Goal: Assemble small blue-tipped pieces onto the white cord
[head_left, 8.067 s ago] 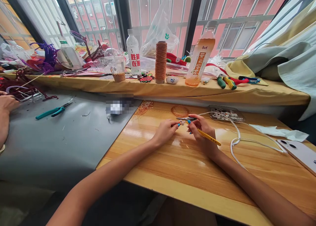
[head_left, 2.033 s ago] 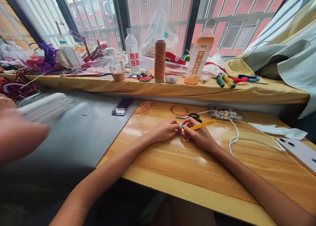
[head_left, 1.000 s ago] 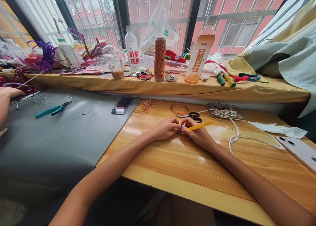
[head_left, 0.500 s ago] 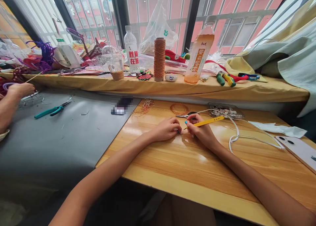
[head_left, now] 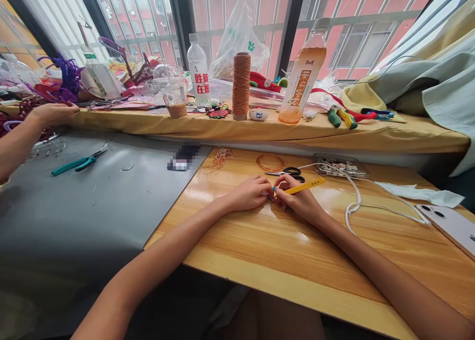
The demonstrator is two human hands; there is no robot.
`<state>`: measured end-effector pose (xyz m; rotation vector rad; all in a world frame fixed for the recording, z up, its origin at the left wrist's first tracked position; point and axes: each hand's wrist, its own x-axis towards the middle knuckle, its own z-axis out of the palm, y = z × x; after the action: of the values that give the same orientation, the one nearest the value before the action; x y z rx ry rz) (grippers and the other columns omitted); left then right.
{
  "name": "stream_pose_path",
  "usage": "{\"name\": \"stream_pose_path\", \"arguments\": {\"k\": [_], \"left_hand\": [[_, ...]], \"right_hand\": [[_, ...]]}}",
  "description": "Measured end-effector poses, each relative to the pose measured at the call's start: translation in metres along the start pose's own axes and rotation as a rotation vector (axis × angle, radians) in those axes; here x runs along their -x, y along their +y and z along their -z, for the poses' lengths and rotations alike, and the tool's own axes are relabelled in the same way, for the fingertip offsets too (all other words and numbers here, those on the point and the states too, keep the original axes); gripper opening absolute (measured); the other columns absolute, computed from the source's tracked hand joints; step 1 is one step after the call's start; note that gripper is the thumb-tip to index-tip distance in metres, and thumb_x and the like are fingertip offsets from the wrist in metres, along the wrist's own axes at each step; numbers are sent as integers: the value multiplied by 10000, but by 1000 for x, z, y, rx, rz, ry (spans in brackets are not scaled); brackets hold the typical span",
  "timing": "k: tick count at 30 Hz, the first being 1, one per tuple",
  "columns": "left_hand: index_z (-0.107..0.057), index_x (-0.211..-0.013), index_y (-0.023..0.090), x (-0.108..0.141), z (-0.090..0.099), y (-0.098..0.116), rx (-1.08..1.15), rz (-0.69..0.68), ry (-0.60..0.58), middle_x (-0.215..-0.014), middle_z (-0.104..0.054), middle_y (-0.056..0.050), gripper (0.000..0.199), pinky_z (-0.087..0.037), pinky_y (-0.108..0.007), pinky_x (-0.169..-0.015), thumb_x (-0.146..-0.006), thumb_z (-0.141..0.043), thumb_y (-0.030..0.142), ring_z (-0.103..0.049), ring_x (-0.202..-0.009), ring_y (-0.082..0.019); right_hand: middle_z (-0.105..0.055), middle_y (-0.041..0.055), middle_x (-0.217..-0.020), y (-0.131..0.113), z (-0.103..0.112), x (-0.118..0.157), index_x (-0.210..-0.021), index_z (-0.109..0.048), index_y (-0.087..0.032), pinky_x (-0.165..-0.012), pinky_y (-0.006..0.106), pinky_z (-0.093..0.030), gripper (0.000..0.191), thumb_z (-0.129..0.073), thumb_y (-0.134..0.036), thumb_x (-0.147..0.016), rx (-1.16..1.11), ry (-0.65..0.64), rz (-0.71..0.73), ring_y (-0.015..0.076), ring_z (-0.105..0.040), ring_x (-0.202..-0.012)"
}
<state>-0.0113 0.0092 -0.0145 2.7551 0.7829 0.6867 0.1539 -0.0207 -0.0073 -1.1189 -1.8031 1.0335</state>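
My right hand (head_left: 295,194) is closed around yellow tweezers (head_left: 309,184), whose handle end points to the right. Beside it, my left hand (head_left: 256,192) rests on the wooden table with its fingers pinched together. Whatever those fingers hold is too small and hidden to make out. The fingertips of both hands meet or nearly meet, and the tweezer tips are hidden among them. Just behind the hands lie black-handled scissors (head_left: 291,173) and a coil of thin orange cord (head_left: 270,161).
White cords (head_left: 354,206) and a clear tray of small pieces (head_left: 341,165) lie behind right, a phone (head_left: 451,226) at the right edge. Pliers (head_left: 79,164) lie on the grey mat. A co-worker's hand (head_left: 54,115) is at far left. Bottles and a thread spool (head_left: 241,87) line the sill.
My right hand has moved slightly left with the tweezers, closer to my left hand, uncovering more of the scissors. The co-worker's hand has moved up and to the right.
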Motion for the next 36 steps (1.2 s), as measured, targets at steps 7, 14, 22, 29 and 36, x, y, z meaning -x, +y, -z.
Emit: {"name": "stream_pose_path", "arguments": {"k": [7, 14, 22, 29, 36], "left_hand": [[-590, -807, 177, 1, -2, -2, -3, -30, 29, -847, -560, -34, 182, -365, -268, -798, -758, -418, 141, -440, -859, -149], [-577, -757, 166, -1, -8, -2, -15, -9, 16, -864, -540, -43, 151, -376, -273, -786, -724, -436, 126, -454, -836, -149], [-518, -812, 161, 0, 1, 4, 33, 102, -6, -844, -562, -35, 159, -395, -263, -752, -713, -411, 98, -468, -842, -150], [-492, -976, 154, 1, 0, 4, 62, 152, 36, -1009, -558, -65, 265, -387, -294, -810, -713, -460, 167, -496, -927, -167], [-543, -837, 160, 1, -2, 0, 0, 110, 9, -845, -593, -39, 137, -401, -269, -746, -738, -450, 179, -518, -814, -148]], "right_hand": [[-483, -61, -556, -1, 0, -2, -790, -378, -207, -372, 184, -369, 68, -410, -214, -730, 29, -21, 1, 72, -446, -405], [-453, -59, -564, 3, -4, -2, -774, -392, -207, -388, 185, -349, 36, -375, -193, -745, 169, 18, 72, 66, -417, -408], [-461, -69, -516, 0, 3, -1, -821, -389, -204, -345, 184, -314, 136, -467, -267, -729, 8, 151, 24, 71, -402, -370], [-475, -57, -547, 3, 4, -2, -831, -416, -202, -346, 185, -319, 174, -490, -330, -738, -5, 197, 33, 73, -423, -391], [-491, -47, -555, 4, 5, -3, -807, -437, -193, -401, 202, -348, 183, -516, -341, -733, -39, 257, 69, 75, -436, -425]]}}
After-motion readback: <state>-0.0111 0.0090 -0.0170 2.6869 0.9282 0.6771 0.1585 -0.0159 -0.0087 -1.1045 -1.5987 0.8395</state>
